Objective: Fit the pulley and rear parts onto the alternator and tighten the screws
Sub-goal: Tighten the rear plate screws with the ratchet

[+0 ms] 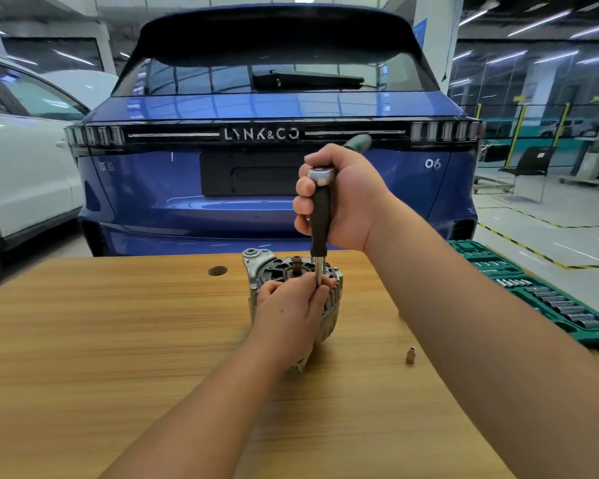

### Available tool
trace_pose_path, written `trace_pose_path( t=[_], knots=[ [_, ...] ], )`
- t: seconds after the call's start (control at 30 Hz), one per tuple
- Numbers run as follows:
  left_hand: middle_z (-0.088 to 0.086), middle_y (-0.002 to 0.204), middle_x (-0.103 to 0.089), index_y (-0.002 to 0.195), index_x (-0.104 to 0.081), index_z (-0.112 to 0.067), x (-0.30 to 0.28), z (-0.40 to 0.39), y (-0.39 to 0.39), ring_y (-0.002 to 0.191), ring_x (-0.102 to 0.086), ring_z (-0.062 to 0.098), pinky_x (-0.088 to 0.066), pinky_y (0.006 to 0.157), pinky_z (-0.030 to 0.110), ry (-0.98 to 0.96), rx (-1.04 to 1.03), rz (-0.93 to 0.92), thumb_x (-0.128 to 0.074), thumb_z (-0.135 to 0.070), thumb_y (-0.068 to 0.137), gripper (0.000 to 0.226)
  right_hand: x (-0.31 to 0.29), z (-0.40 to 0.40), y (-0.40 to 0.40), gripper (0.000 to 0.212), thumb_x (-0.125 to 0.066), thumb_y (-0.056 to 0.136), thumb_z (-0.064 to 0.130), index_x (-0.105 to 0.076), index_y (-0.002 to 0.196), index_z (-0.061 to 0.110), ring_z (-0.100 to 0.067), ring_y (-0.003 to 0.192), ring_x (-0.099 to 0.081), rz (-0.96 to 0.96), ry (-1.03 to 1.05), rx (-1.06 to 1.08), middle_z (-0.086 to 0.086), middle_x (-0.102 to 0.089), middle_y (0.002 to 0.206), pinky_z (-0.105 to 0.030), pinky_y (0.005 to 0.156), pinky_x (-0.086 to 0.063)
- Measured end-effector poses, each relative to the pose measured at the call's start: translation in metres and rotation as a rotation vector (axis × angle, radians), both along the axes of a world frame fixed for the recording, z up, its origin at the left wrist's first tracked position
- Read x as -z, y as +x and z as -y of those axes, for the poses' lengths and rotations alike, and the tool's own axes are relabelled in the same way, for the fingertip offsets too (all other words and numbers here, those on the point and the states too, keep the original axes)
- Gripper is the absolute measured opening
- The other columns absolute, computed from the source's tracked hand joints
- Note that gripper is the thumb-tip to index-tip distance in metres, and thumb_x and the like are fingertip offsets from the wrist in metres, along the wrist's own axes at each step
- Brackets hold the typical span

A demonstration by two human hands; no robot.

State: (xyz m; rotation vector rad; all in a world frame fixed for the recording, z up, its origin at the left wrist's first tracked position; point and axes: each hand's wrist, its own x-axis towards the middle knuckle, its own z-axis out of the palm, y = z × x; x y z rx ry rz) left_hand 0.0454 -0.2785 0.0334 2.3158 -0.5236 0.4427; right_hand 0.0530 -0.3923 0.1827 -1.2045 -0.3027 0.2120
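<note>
The silver alternator (267, 267) stands on the wooden table (118, 340) with its open end facing up, a shaft stub showing in the middle. My right hand (343, 198) grips a ratchet driver (320, 216) by its black handle and holds it upright over the alternator's top. Its thin metal shaft runs down into the housing. My left hand (291, 305) lies on the near side of the alternator and pinches the lower end of that shaft. The screw under the tip is hidden by my fingers.
A small loose socket (410, 355) stands on the table right of the alternator. A green socket set case (547, 299) lies open along the right edge. A dark round hole (217, 271) is in the tabletop at the back. A blue car (274, 140) is parked behind the table.
</note>
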Motion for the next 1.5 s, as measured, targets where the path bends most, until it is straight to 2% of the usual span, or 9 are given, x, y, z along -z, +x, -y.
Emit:
trace_pose_path(
  t=[0.17,0.5,0.63,0.8,0.97,1.1,1.27,1.4,1.5],
  knots=[
    [-0.034,0.09,-0.051,0.104,-0.052,-0.049,0.002,0.001,0.001,0.092,-0.009,-0.044,-0.018,0.091,0.028,-0.017,-0.009,-0.012,-0.034,-0.038,0.106,0.022,-0.003,-0.006,0.003,0.016,-0.047,0.088,0.028,-0.038,0.076,0.021,-0.016,0.046,-0.042,-0.049,-0.075,0.036,0.002,-0.047,0.054,-0.029,0.058,-0.034],
    [-0.021,0.103,-0.064,0.112,-0.057,-0.041,0.001,0.008,0.001,0.087,-0.031,-0.031,-0.014,0.091,0.023,0.033,-0.066,0.033,-0.031,-0.036,0.107,0.027,0.009,-0.011,0.001,0.03,-0.038,0.088,0.023,-0.049,0.061,0.015,-0.021,0.047,-0.043,0.055,0.189,0.198,-0.007,-0.05,0.061,-0.025,0.052,-0.033],
    [-0.018,0.082,-0.057,0.098,-0.05,-0.039,-0.005,0.007,-0.001,0.08,-0.039,-0.013,-0.02,0.105,0.032,0.058,-0.071,0.002,-0.03,-0.036,0.107,0.023,0.032,-0.023,-0.003,0.012,-0.042,0.091,0.008,-0.052,0.086,0.011,-0.029,0.054,-0.056,0.42,0.351,0.518,-0.007,-0.058,0.067,-0.031,0.053,-0.048],
    [-0.012,0.064,-0.047,0.071,-0.039,-0.035,-0.01,0.005,-0.006,0.074,-0.047,-0.007,-0.025,0.106,0.036,0.027,-0.048,-0.027,-0.032,-0.021,0.101,0.035,0.06,-0.033,-0.009,0.037,-0.048,0.091,0.016,-0.058,0.126,0.022,-0.022,0.091,-0.06,0.852,0.023,0.546,-0.007,-0.064,0.117,-0.023,0.079,-0.05],
    [-0.015,0.072,-0.052,0.078,-0.043,-0.038,-0.012,-0.002,-0.007,0.079,-0.043,-0.014,-0.026,0.102,0.032,0.036,0.004,-0.026,-0.032,-0.03,0.105,0.031,0.063,-0.019,-0.014,0.039,-0.041,0.094,0.034,-0.048,0.132,0.036,-0.024,0.093,-0.051,0.826,-0.045,0.293,-0.014,-0.06,0.113,-0.034,0.087,-0.044],
    [-0.02,0.072,-0.052,0.086,-0.045,-0.044,-0.013,-0.005,-0.006,0.083,-0.04,-0.025,-0.026,0.106,0.034,0.044,0.036,-0.032,-0.033,-0.033,0.107,0.027,0.043,-0.017,-0.014,0.034,-0.035,0.106,0.017,-0.048,0.132,0.036,-0.008,0.075,-0.059,0.631,-0.06,0.16,-0.003,-0.058,0.105,-0.017,0.07,-0.048],
    [-0.019,0.071,-0.053,0.09,-0.052,-0.04,-0.011,-0.004,-0.006,0.078,-0.049,-0.009,-0.025,0.11,0.04,0.075,0.019,-0.021,-0.033,-0.035,0.107,0.026,0.047,-0.023,-0.019,0.05,-0.069,0.094,0.03,-0.047,0.138,0.019,-0.004,0.068,-0.056,0.591,-0.057,0.453,0.009,-0.06,0.076,-0.018,0.066,-0.047],
    [-0.029,0.072,-0.056,0.082,-0.046,-0.047,-0.012,-0.005,-0.007,0.082,-0.045,-0.018,-0.026,0.106,0.038,0.044,0.035,-0.033,-0.034,-0.033,0.107,0.032,0.03,-0.023,-0.011,0.035,-0.078,0.085,0.034,-0.055,0.072,0.012,-0.01,0.047,-0.04,0.423,-0.189,0.617,0.006,-0.047,0.053,-0.022,0.048,-0.038],
    [-0.029,0.081,-0.055,0.085,-0.047,-0.051,-0.014,-0.008,-0.008,0.089,-0.024,-0.04,-0.025,0.097,0.035,0.012,0.061,-0.079,-0.035,-0.034,0.108,0.03,0.034,-0.017,-0.008,0.013,-0.074,0.09,0.02,-0.063,0.084,0.016,-0.01,0.057,-0.051,0.407,-0.045,0.352,0.003,-0.068,0.071,-0.024,0.059,-0.045]
  ],
)
